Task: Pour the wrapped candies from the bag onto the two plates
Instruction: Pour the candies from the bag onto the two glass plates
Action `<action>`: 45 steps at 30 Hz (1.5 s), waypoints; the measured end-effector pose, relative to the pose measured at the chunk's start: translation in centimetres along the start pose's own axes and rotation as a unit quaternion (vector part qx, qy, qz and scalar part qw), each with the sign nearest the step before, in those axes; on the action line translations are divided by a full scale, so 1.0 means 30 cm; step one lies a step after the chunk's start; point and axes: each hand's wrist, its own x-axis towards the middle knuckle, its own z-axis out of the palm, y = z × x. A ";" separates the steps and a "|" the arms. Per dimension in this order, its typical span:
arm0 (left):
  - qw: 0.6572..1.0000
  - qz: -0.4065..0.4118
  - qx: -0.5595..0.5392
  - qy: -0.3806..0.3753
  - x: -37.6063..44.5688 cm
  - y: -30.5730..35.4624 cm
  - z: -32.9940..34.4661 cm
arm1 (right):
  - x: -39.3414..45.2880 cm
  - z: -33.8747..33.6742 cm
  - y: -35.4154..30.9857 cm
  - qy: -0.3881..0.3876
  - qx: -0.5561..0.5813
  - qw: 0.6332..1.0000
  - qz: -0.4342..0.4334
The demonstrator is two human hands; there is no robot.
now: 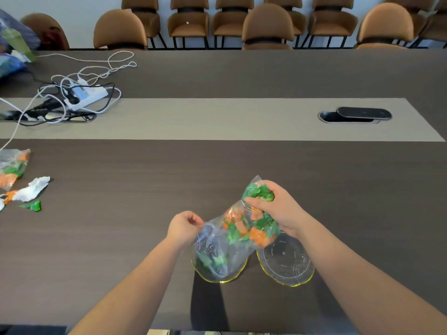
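A clear plastic bag (238, 234) of green and orange wrapped candies hangs tilted above two clear, yellow-rimmed plates. My right hand (273, 206) grips the bag's raised, candy-filled end. My left hand (185, 226) pinches the lower open edge of the bag. The bag's mouth hangs over the left plate (225, 279), where several green candies (211, 261) lie, seen through the plastic. The right plate (287, 262) shows no candies; my right wrist and the bag cover its far edge.
At the left edge lie another candy bag (12, 166), torn wrappers (30, 189) and a loose green candy (33, 206). A power strip with tangled cables (79, 95) sits far left. A cable hatch (355, 115) is at the right. Chairs line the far side.
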 end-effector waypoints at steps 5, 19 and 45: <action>0.998 0.007 0.057 -0.003 -0.002 -0.017 0.011 | -0.017 0.021 -0.034 -0.021 -0.053 0.998 -0.040; 0.974 0.042 0.164 -0.148 -0.039 0.022 -0.009 | -0.042 0.071 -0.068 -0.061 -0.099 0.991 -0.067; 0.968 0.173 0.030 -0.179 -0.059 0.068 -0.084 | -0.076 0.071 -0.152 -0.038 -0.079 0.988 -0.128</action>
